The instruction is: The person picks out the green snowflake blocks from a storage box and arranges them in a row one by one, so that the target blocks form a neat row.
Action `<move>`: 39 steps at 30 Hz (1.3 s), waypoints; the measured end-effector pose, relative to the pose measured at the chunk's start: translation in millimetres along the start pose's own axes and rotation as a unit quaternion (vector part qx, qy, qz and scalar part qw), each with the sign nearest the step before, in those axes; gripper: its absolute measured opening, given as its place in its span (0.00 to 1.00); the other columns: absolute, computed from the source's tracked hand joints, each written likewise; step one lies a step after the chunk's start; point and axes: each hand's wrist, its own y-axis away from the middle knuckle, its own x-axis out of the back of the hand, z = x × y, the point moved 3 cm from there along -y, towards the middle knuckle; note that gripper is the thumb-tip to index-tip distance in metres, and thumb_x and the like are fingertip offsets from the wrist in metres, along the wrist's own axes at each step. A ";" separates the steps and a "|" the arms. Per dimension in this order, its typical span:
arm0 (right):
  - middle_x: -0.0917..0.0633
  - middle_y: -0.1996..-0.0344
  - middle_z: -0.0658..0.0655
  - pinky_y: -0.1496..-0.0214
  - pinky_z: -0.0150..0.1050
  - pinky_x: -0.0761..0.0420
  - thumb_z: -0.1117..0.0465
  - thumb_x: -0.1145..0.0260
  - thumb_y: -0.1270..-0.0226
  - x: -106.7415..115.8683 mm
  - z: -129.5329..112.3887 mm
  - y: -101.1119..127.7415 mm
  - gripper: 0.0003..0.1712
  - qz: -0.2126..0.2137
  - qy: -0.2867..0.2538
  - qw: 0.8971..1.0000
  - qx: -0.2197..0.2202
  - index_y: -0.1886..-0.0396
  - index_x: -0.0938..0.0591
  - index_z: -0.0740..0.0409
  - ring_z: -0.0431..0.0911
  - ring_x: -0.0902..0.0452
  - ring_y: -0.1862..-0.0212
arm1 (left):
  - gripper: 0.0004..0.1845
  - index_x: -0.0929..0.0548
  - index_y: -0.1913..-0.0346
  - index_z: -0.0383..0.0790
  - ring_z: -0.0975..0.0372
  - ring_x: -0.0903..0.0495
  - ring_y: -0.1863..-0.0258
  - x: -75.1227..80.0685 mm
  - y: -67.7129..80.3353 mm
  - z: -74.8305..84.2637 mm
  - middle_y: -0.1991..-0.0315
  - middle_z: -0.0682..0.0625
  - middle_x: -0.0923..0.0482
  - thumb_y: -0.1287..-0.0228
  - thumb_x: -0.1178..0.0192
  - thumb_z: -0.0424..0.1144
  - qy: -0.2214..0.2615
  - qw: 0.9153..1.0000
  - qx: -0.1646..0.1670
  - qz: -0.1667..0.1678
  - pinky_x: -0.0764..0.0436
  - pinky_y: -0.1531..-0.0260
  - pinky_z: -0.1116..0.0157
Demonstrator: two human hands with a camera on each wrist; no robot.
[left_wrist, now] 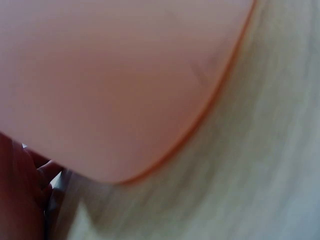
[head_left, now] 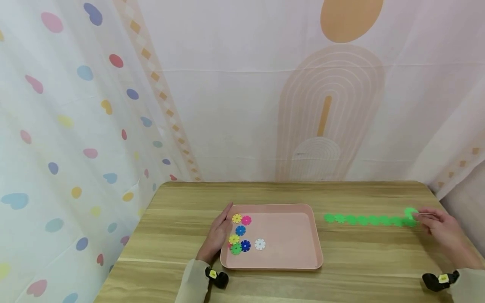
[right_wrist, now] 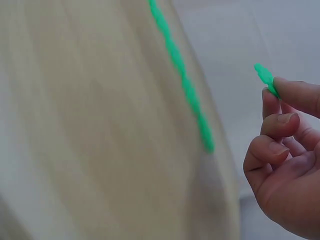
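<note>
A wooden tabletop (head_left: 360,256) stands against pale curtains printed with coloured hearts and tan arches. The right hand (head_left: 441,229) pinches a green snowflake disc (head_left: 410,211) at the right end of a green disc chain (head_left: 365,219) lying right of the pink tray (head_left: 303,252). The left hand (head_left: 217,233), fingers straight, rests against the tray's left rim, beside loose coloured discs (head_left: 242,237).

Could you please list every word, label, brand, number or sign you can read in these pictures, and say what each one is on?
No text can be read in any view.
The small yellow tag on the black strap at the left wrist: too small to read.
The small yellow tag at the right wrist: too small to read.
The pink tray, the snowflake discs, the green chain and the backdrop cloth: patterns only, no writing.
</note>
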 end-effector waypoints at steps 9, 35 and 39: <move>0.27 0.80 0.43 0.77 0.35 0.28 0.55 0.47 0.23 14.1 26.3 -4.8 0.13 0.065 0.065 0.991 -0.096 0.55 0.26 0.61 0.39 0.33 0.79 | 0.28 0.48 0.21 0.53 0.54 0.57 0.21 0.6 0.4 1.1 0.20 0.55 0.52 0.19 0.65 0.40 -0.010 1.000 -0.005 -0.002 0.58 0.24 0.45; 0.26 0.85 0.42 0.79 0.36 0.27 0.64 0.44 0.28 10.7 23.9 -12.6 0.13 0.127 0.074 0.968 -0.204 0.52 0.26 0.70 0.40 0.31 0.82 | 0.28 0.48 0.21 0.54 0.53 0.57 0.21 1.0 1.5 0.9 0.20 0.54 0.52 0.20 0.65 0.40 -0.012 1.000 -0.004 -0.004 0.58 0.25 0.44; 0.27 0.85 0.42 0.80 0.36 0.27 0.65 0.43 0.29 9.6 23.8 -11.5 0.13 0.131 0.077 0.968 -0.200 0.53 0.26 0.71 0.40 0.31 0.82 | 0.28 0.48 0.21 0.55 0.53 0.57 0.21 0.9 1.7 0.9 0.20 0.54 0.52 0.20 0.65 0.40 -0.010 1.000 -0.004 -0.003 0.58 0.25 0.44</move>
